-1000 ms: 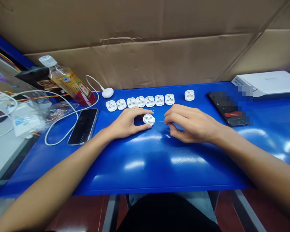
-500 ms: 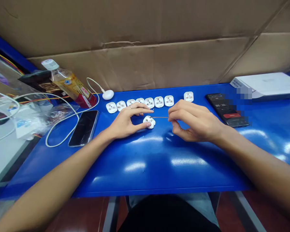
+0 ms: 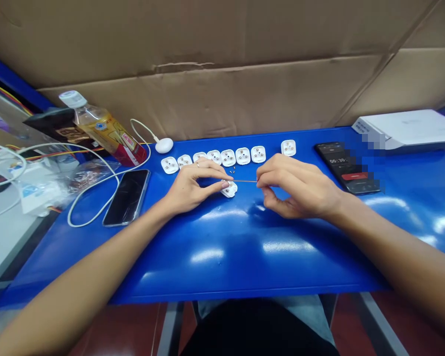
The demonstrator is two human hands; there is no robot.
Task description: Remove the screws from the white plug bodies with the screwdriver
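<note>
On the blue table, a white plug piece (image 3: 230,190) with metal parts in its face lies under the fingertips of my left hand (image 3: 193,185). My left thumb presses on its edge and the index fingertip is close by, at the end of a thin copper-coloured rod (image 3: 244,181). Whether the left fingertips also grip the rod, I cannot make out. My right hand (image 3: 300,188) pinches the rod's other end between thumb and fingers. Just behind the plug piece lie several tiny brass-coloured bits (image 3: 233,171).
Several similar white plug pieces (image 3: 243,155) form a row behind my hands, with one (image 3: 288,148) apart on the right. A phone with a timer (image 3: 350,168) and a white box (image 3: 408,128) stand right. Left are a dark phone (image 3: 126,198), a bottle (image 3: 107,131) and a white cable (image 3: 92,222).
My left index finger has come down toward the thumb, at the plug piece and rod end. The tiny brass bits now show more plainly. My right hand has barely moved.
</note>
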